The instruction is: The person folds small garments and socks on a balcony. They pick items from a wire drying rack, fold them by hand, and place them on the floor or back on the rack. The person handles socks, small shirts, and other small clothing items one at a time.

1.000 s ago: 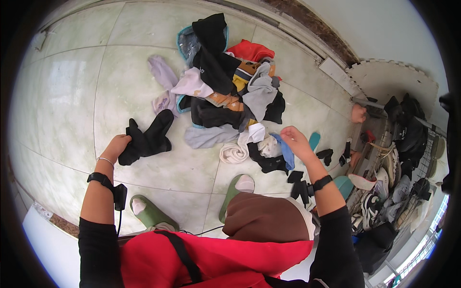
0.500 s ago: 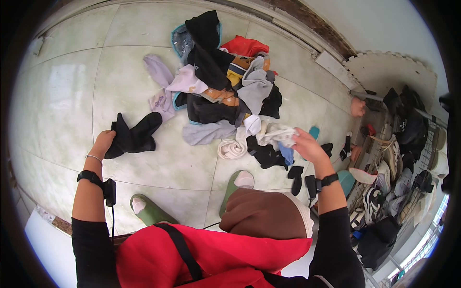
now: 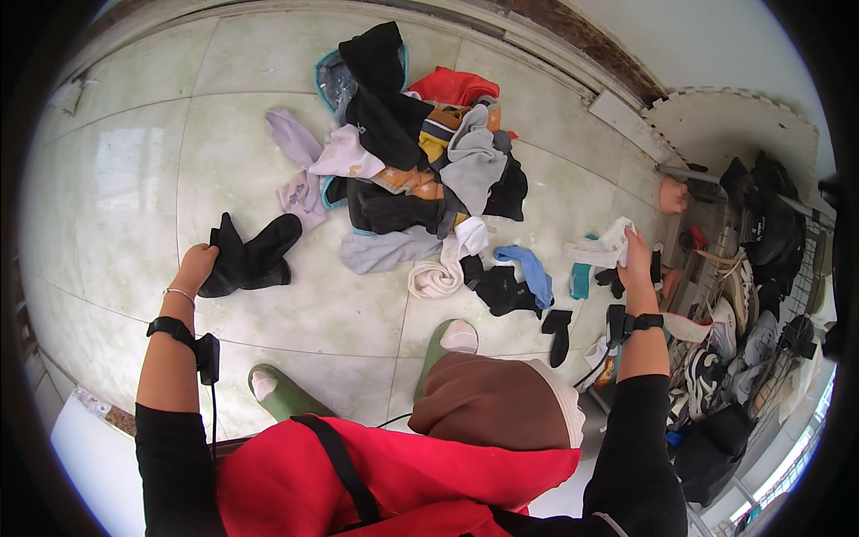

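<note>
My left hand (image 3: 199, 264) is closed on the edge of a pair of black socks (image 3: 255, 255) lying on the tiles at the left. My right hand (image 3: 636, 259) pinches a white patterned sock (image 3: 601, 247), which stretches leftward from my fingers over a teal item (image 3: 580, 281). Between the hands lies a loose heap of socks and clothing: a long black sock (image 3: 385, 112), a grey sock (image 3: 474, 166), lilac socks (image 3: 295, 143) and a red cloth (image 3: 455, 87). Nearer me are a cream sock (image 3: 437, 278), a blue sock (image 3: 531, 273), black socks (image 3: 497, 291) and a small black sock (image 3: 557, 338).
A wire shoe rack (image 3: 707, 268) with several shoes and black bags stands along the right side. My green slippers (image 3: 291, 394) rest on the pale tile floor (image 3: 134, 206). Brown fabric (image 3: 492, 398) and red fabric (image 3: 394, 461) cover my lap.
My right hand has carried the white sock rightward, away from the heap. More of the blue sock and black socks now shows. My left hand has barely moved.
</note>
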